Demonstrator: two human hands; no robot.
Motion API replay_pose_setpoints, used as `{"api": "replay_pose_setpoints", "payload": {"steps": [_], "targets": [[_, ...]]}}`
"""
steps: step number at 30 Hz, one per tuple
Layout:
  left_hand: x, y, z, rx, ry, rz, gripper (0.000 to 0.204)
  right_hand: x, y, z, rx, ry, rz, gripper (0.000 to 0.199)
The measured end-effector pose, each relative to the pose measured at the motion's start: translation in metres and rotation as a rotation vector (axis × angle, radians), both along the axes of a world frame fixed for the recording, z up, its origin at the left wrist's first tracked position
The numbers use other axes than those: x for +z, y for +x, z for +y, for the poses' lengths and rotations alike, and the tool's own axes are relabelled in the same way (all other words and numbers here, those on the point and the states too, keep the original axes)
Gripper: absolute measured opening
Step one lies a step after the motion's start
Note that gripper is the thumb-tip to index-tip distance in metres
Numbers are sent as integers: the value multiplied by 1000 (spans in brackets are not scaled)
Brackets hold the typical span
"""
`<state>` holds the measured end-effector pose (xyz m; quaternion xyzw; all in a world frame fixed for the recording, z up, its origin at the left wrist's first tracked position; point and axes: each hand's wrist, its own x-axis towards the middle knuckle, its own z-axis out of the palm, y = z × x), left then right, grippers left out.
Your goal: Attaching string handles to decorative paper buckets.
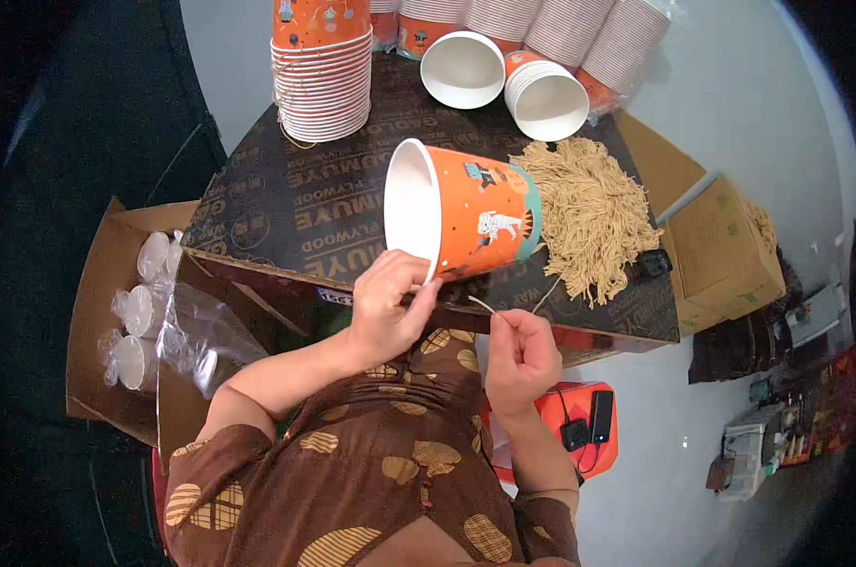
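An orange paper bucket (456, 214) with printed figures and a teal band lies tipped on its side, its white mouth facing left. My left hand (390, 302) grips its rim from the near side, thumb outside. Close by on the right, my right hand (522, 352) pinches a thin tan cord (481, 303), whose short end sticks out to the left. Behind that hand the cord runs up toward a loose heap of tan cords (593, 213) on the table. The heap lies just right of the bucket's base.
On the dark printed board table (295, 208) stands a tall stack of nested buckets (322, 85). Two white-mouthed buckets (462, 71) and several wrapped stacks (579, 33) line the far edge. Cartons flank the table; the left carton (135, 406) holds bagged white cups. A red stool (551, 416) carries black devices.
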<state>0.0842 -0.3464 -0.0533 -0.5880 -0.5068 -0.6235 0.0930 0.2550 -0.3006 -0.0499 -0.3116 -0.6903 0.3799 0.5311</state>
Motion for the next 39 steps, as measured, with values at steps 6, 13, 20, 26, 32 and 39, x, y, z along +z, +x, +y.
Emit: {"api": "replay_pose_setpoints", "payload": {"steps": [6, 13, 20, 26, 32, 39], "targets": [[-3, 14, 4, -4, -26, 12, 16, 8, -7, 5, -59, 511, -48, 16], [-4, 16, 6, -10, 22, 41, 18, 7, -14, 11, -72, 688, -98, 23], [-5, 15, 6, -8, 18, 70, 20, 4, -18, 14, -95, 741, -102, 24], [-7, 14, 6, 0, 30, 89, 21, 3, -19, 16, -87, 752, -105, 25], [-8, 13, 7, 6, 37, 116, 23, 0, -19, 17, -86, 730, -116, 21], [-8, 15, 8, 11, 73, 134, 24, -2, -24, 18, -60, 741, -129, 24]]}}
